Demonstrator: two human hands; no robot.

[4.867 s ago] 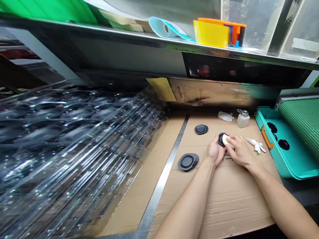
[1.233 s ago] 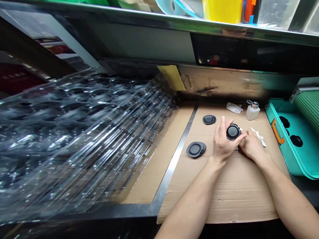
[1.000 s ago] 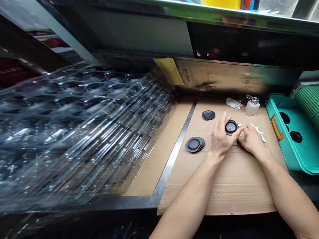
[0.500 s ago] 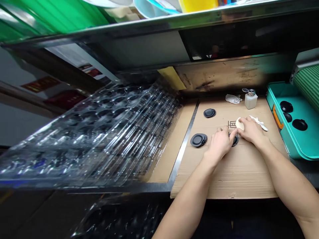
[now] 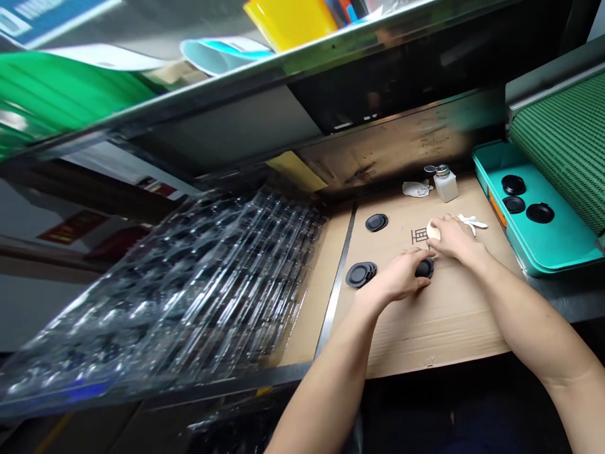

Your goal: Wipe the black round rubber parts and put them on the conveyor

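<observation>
My left hand (image 5: 401, 275) rests low on the cardboard sheet (image 5: 425, 315), its fingers curled round a black round part (image 5: 424, 268) that lies on or just above the cardboard. My right hand (image 5: 451, 238) is beside it to the right, fingers closed on a small cream-coloured pad (image 5: 432, 229). A short stack of black round parts (image 5: 360, 274) lies just left of my left hand. A single black round part (image 5: 376, 222) sits farther back.
A big stack of clear plastic trays (image 5: 189, 296) fills the left. A teal tray (image 5: 548, 243) with three black parts is at the right, beside a green belt (image 5: 562, 145). A small dispenser bottle (image 5: 445, 183), crumpled wipe (image 5: 416, 188) and white glove (image 5: 467, 221) lie behind.
My left hand has brought the black part down from in front of me to the cardboard. My right hand drew off it with the pad. The view has swung left and tilted.
</observation>
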